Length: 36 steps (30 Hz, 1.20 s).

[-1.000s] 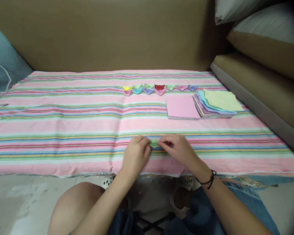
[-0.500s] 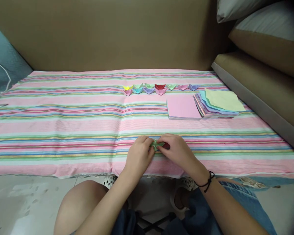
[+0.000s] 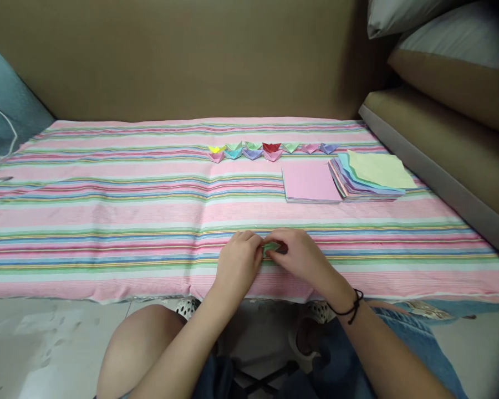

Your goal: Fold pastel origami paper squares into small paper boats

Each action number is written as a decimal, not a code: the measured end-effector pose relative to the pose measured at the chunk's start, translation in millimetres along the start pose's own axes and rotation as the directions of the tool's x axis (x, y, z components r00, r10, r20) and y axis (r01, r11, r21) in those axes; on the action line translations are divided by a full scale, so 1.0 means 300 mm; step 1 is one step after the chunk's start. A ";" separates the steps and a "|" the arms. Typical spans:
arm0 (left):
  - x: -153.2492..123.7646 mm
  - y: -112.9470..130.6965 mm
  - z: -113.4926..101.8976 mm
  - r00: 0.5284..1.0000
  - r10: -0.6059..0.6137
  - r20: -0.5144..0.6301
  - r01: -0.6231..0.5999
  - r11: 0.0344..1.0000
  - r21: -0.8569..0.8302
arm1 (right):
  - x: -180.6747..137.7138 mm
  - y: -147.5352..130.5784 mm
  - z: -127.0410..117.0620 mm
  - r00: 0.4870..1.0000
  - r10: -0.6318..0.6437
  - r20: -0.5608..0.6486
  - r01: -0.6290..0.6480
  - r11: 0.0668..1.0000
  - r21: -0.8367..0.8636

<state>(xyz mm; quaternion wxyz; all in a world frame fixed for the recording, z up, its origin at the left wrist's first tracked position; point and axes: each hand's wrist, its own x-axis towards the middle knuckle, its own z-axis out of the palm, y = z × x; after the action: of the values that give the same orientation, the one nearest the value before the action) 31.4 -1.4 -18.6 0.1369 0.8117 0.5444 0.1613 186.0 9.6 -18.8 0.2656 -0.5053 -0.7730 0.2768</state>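
Note:
A small piece of folded green paper (image 3: 270,247) is pinched between my two hands, just above the near part of the striped cloth. My left hand (image 3: 240,259) grips its left side with thumb and fingers closed. On the other side my right hand (image 3: 297,252) pinches the paper between thumb and forefinger. Fingers cover much of the paper, so its full shape is hidden. Farther back, several folded paper boats, among them a red boat (image 3: 271,148) and a yellow boat (image 3: 217,149), stand in two rows.
Stacks of square paper lie at the right, a pink stack (image 3: 311,183) beside a fanned multicoloured stack (image 3: 380,169). The striped cloth (image 3: 108,213) covers the seat. Cushions (image 3: 453,72) rise along the right side, and a white cable (image 3: 12,133) runs at far left.
My left fingers have moved slightly right and closed nearer to my right fingertips. Less of the green paper shows between the hands, and its visible part is turned a little.

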 end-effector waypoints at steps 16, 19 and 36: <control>0.011 -0.044 -0.021 0.996 -0.051 -0.076 0.021 0.936 -0.352 | 0.004 0.035 -0.010 0.993 -0.060 -0.099 0.066 0.996 0.058; 0.003 -0.081 -0.048 0.997 -0.074 -0.014 0.059 0.887 -0.459 | 0.004 0.033 -0.013 0.994 -0.055 -0.091 0.061 0.996 0.063; -0.021 -0.091 -0.022 0.996 -0.056 -0.067 0.028 0.932 -0.361 | -0.011 0.058 -0.007 0.999 -0.003 -0.053 0.017 0.960 0.279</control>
<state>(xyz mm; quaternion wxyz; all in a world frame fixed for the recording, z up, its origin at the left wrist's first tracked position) 3.6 3.1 -24.0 0.2656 0.7546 0.5276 0.2859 199.7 12.7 -30.0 0.3558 -0.4659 -0.7215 0.3684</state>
